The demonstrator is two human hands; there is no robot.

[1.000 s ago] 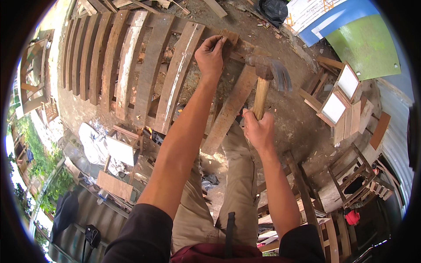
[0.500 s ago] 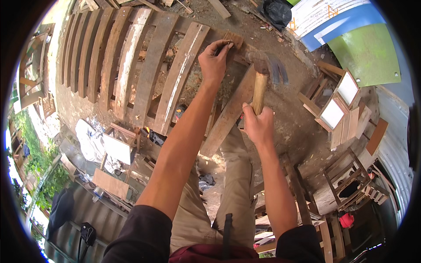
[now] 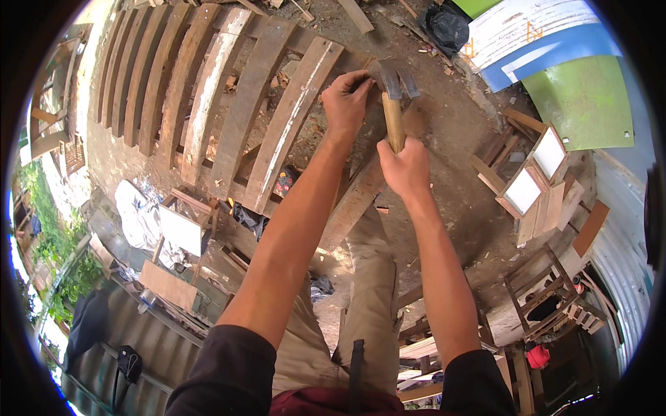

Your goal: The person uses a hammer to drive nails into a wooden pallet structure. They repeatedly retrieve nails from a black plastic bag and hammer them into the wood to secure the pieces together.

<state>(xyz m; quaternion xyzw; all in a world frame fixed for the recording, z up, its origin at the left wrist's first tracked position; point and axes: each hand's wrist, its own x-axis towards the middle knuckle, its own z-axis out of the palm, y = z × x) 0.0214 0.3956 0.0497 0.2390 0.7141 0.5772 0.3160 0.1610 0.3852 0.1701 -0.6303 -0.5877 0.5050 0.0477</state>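
Observation:
My right hand is wrapped round the wooden handle of a claw hammer. The hammer's metal head is close to the fingertips of my left hand, its claw toward the right. Thumb and forefinger of my left hand are pinched together near the far end of a loose-lying plank; whatever they hold is too small to make out. Left of that plank stretches a slatted wooden frame, like a pallet, with several worn boards, some streaked white. The spot under the hammer head is partly hidden.
Wooden frames with white panels stand at the right, beside a green sheet. A black plastic bag lies at the far side. An unfinished chair-like frame is at the lower right. Wood scraps litter the dirt floor.
The hammer has moved up and left, its head now next to my left fingertips. My left hand keeps its pinch, shifted only slightly in the picture.

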